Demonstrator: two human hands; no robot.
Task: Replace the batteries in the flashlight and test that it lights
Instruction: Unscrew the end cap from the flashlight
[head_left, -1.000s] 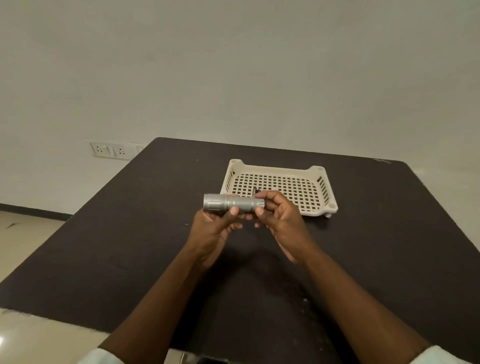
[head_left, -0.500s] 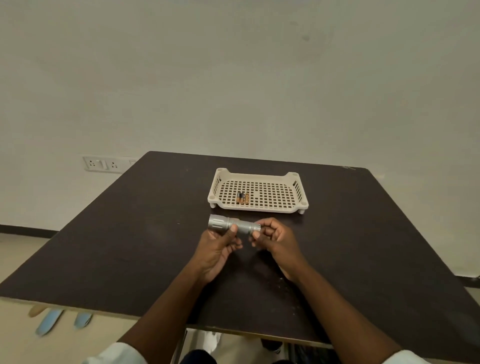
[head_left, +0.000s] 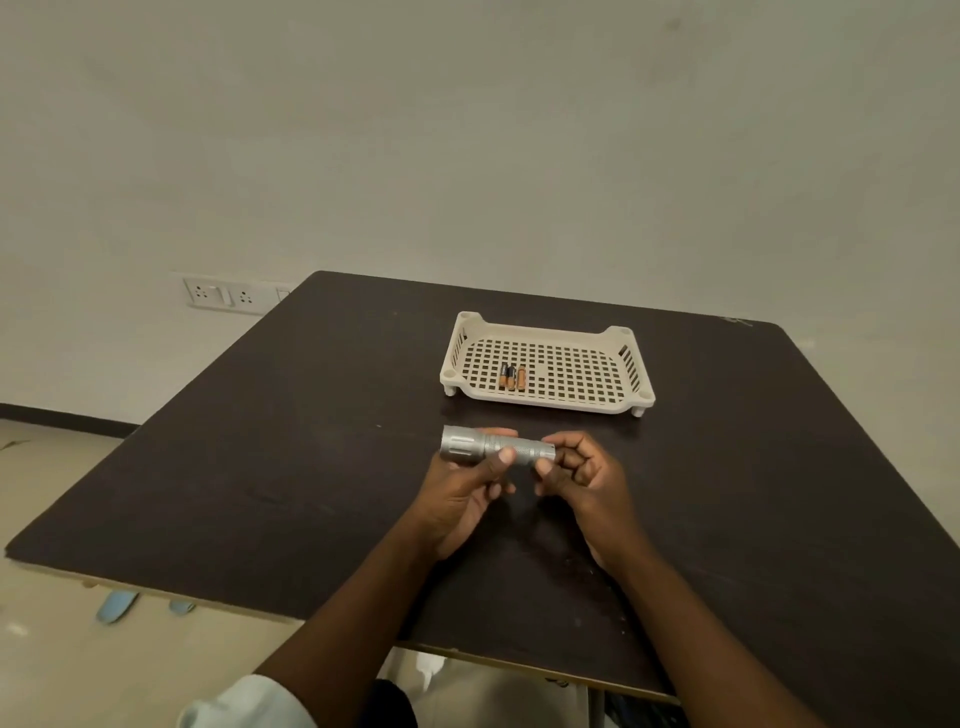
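Note:
A silver flashlight (head_left: 483, 448) lies level above the dark table (head_left: 311, 467), its wide head pointing left. My left hand (head_left: 467, 493) grips its body from below, thumb on the knurled barrel. My right hand (head_left: 582, 478) pinches the tail end of the flashlight with thumb and curled fingers. Three small orange-and-black batteries (head_left: 513, 377) lie side by side in the left part of a cream perforated tray (head_left: 631, 364) farther back on the table.
The wall stands just behind the table, with a white socket panel (head_left: 223, 295) at the left. Below the table's left front edge, pale blue slippers (head_left: 117, 605) lie on the floor. Bare table surface surrounds both hands.
The view has pulled back and tilted, so the tray and batteries now show fully beyond the hands. Both hands keep holding the flashlight, nearer to me than the tray.

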